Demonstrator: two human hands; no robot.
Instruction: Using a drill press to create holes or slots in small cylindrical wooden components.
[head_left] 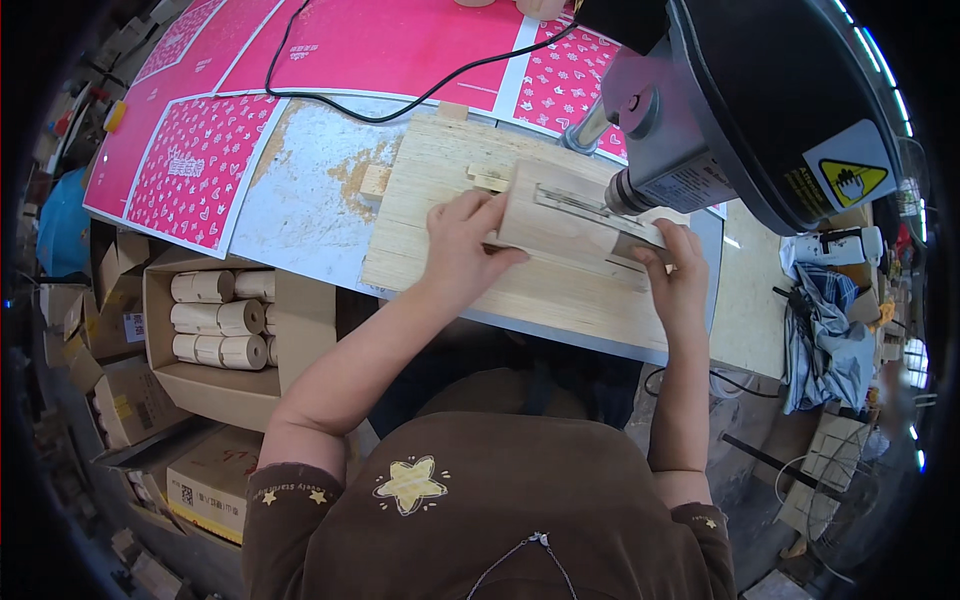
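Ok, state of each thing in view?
Wooden block: slotted on top, set on board
Left hand: grip on block's left end
Right hand: grip on block's right end
Drill: over block; running unclear
Box: open, holding wooden pieces
Cable: loose, curved

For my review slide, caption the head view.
Left hand and right hand at opposite ends of a wooden block under a drill press.
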